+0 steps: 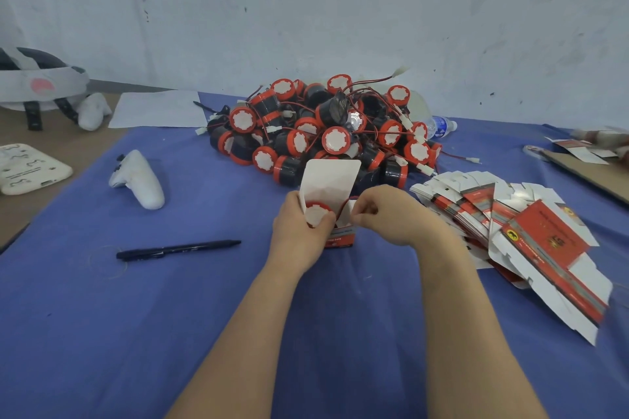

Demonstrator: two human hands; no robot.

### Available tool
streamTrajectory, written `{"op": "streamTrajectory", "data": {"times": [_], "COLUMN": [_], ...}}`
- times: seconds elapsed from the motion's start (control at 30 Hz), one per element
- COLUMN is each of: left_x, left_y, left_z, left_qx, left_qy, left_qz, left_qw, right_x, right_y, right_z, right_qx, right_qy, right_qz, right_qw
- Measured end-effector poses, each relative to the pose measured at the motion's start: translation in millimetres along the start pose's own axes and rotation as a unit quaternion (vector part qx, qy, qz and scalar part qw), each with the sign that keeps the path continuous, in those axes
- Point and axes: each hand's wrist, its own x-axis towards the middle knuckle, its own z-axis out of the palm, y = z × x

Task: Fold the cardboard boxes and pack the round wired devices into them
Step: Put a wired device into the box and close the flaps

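Note:
An upright red-and-white cardboard box (332, 180) stands on the blue cloth with its white top flap raised. A round red-rimmed device (316, 213) sits in its open top. My left hand (299, 231) grips the box's left side, thumb on the device. My right hand (388, 214) pinches the box's right side flap, where a red wire shows. Behind lies a heap of round black-and-red wired devices (323, 129). To the right a fanned pile of flat unfolded boxes (517, 235) rests on the cloth.
A black pen (177, 248) and a white controller (139, 180) lie at the left on the blue cloth (136, 333). A headset (37, 85) and a white pad (27, 168) sit at far left, a water bottle (440, 126) behind the heap, cardboard (592, 173) at far right.

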Motion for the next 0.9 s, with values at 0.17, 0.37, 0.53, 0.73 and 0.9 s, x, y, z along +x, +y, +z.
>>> {"op": "streamTrajectory", "data": {"times": [0.17, 0.37, 0.53, 0.73, 0.9], "left_x": [0.2, -0.3, -0.4, -1.2, -1.4], "left_y": [-0.1, -1.1, -1.4, -0.9, -0.4], "left_z": [1.8, 0.2, 0.1, 0.3, 0.3], "left_qx": [0.005, 0.011, 0.009, 0.002, 0.005], "left_qy": [0.009, 0.037, 0.037, 0.033, 0.03], "left_qz": [0.002, 0.001, 0.003, -0.003, -0.002], "left_qw": [1.0, 0.999, 0.999, 0.999, 1.0], "right_x": [5.1, 3.6, 3.9, 0.2, 0.1], "right_y": [1.1, 4.9, 9.2, 6.3, 4.3], "right_z": [6.4, 6.0, 6.4, 5.1, 3.6], "right_qx": [0.082, 0.063, 0.069, 0.034, 0.073], "right_qy": [0.129, 0.096, 0.087, 0.099, 0.174], "right_qz": [0.019, 0.003, 0.024, 0.022, 0.053], "right_qw": [0.988, 0.993, 0.994, 0.994, 0.981]}}
